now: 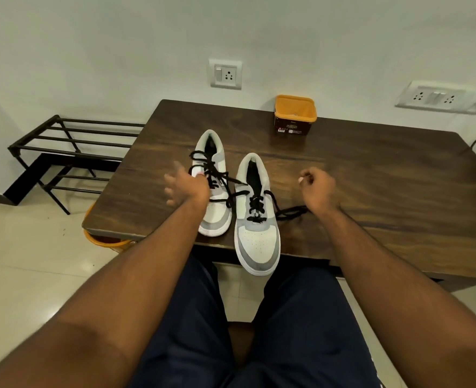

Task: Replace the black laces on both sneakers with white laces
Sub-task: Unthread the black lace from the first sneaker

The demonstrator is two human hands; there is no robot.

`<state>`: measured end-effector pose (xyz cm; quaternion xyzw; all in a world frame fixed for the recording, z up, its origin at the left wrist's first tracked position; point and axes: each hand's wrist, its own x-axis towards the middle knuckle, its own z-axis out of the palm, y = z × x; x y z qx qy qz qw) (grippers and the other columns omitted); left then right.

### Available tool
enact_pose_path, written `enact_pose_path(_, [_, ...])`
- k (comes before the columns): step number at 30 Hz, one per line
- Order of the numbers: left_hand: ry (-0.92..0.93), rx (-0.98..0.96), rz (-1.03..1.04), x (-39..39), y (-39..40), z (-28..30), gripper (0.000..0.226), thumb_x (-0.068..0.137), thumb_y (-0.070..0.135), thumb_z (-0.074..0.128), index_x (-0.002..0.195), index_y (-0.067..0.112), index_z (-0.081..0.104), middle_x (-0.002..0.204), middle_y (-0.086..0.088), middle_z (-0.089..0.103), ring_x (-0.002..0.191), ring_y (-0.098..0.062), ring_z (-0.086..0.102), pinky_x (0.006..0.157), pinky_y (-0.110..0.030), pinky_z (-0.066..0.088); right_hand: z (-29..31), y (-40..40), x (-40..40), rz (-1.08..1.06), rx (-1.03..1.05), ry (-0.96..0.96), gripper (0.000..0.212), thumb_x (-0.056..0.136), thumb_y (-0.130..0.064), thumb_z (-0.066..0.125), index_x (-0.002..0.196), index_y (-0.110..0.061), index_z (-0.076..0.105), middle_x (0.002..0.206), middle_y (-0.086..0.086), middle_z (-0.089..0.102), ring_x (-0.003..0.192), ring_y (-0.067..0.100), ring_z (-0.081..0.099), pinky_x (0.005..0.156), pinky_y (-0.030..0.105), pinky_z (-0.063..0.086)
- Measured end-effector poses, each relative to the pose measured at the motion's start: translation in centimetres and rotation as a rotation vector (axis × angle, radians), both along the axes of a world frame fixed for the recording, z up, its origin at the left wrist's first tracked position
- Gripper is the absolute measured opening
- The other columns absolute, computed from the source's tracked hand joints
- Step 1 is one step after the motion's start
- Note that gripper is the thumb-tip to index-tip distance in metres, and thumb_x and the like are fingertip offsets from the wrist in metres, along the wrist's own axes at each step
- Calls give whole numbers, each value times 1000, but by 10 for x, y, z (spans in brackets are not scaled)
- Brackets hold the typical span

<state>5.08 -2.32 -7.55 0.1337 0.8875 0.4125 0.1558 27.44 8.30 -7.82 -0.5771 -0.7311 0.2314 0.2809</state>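
Observation:
Two white-and-grey sneakers stand on the dark wooden table point(371, 175), toes toward me. The left sneaker point(213, 217) has loose black laces point(203, 161) spilling over its top. The right sneaker point(256, 236) overhangs the front edge, and its black lace point(290, 211) trails off to the right. My left hand point(183, 187) hovers blurred beside the left sneaker with fingers spread, holding nothing. My right hand point(318, 189) hangs above the table right of the right sneaker, fingers loosely curled, nothing visibly held. No white laces show.
An orange tub point(295, 114) with a brown label stands at the table's back edge; its contents are unclear. A black metal shoe rack point(71, 152) is on the floor at left. An orange bucket rim point(105, 242) peeks from under the table's left corner.

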Motion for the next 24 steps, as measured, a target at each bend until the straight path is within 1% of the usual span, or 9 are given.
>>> enact_pose_path(2, [129, -39, -45, 13, -9, 3, 87, 90, 26, 63, 156, 26, 5, 161, -13, 10, 143, -36, 20, 108, -53, 26, 3, -5, -6, 117, -28, 80, 14, 91, -11, 60, 101, -15, 70, 101, 0, 68, 91, 12, 60, 81, 24, 46])
enact_pose_path(3, [261, 6, -120, 23, -12, 4, 87, 89, 24, 64, 155, 27, 8, 161, -13, 12, 144, -35, 20, 109, -54, 26, 5, -11, -11, 211, -47, 88, 15, 90, -11, 63, 103, -14, 70, 101, -2, 67, 91, 9, 58, 81, 20, 43])
enact_pose_path(4, [384, 61, -257, 33, -14, 4, 76, 89, 23, 63, 153, 29, 22, 157, -10, 22, 142, -33, 25, 109, -54, 27, 5, -17, -17, 308, -54, 73, 18, 89, -11, 65, 106, -14, 70, 103, -2, 65, 93, 7, 56, 82, 18, 41])
enact_pose_path(6, [547, 76, -592, 49, -14, 6, 39, 91, 24, 60, 130, 32, 57, 145, -2, 40, 135, -25, 32, 108, -50, 29, 4, -25, -25, 455, -39, -3, 27, 88, -11, 66, 115, -15, 68, 109, -2, 60, 101, 8, 52, 88, 21, 39])
enact_pose_path(9, [525, -90, -832, 61, -8, 7, 22, 93, 40, 58, 112, 36, 70, 153, 0, 30, 142, -26, 17, 110, -51, 19, 4, -26, -32, 535, -26, -85, 28, 89, -13, 64, 117, -15, 68, 116, 3, 63, 110, 15, 54, 96, 30, 42])
enact_pose_path(12, [546, -251, -897, 58, -2, 11, 25, 92, 46, 59, 114, 38, 69, 158, 0, 21, 147, -30, 5, 114, -56, 13, 9, -25, -32, 504, -56, -95, 21, 91, -18, 62, 110, -15, 70, 108, 0, 67, 101, 14, 58, 84, 25, 44])
enact_pose_path(16, [635, -253, -892, 47, -6, 8, 23, 90, 48, 60, 110, 41, 70, 156, 4, 27, 147, -27, 8, 114, -53, 13, 3, -26, -26, 450, -88, -7, 10, 90, -21, 66, 92, -12, 69, 88, -3, 66, 79, 8, 58, 63, 13, 39])
enact_pose_path(20, [554, -167, -837, 44, -14, 1, 21, 91, 49, 59, 108, 41, 70, 153, 3, 31, 146, -27, 13, 112, -54, 13, -8, -27, -26, 405, -96, 84, 5, 85, -17, 70, 81, -18, 67, 80, -4, 68, 76, 12, 64, 68, 29, 52])
enact_pose_path(24, [565, -277, -911, 57, -3, 12, 27, 88, 52, 62, 106, 35, 73, 158, 1, 21, 147, -30, 5, 113, -58, 11, -12, -30, -34, 370, -117, 77, 8, 85, -11, 67, 82, -19, 67, 82, -3, 68, 81, 18, 65, 72, 33, 53])
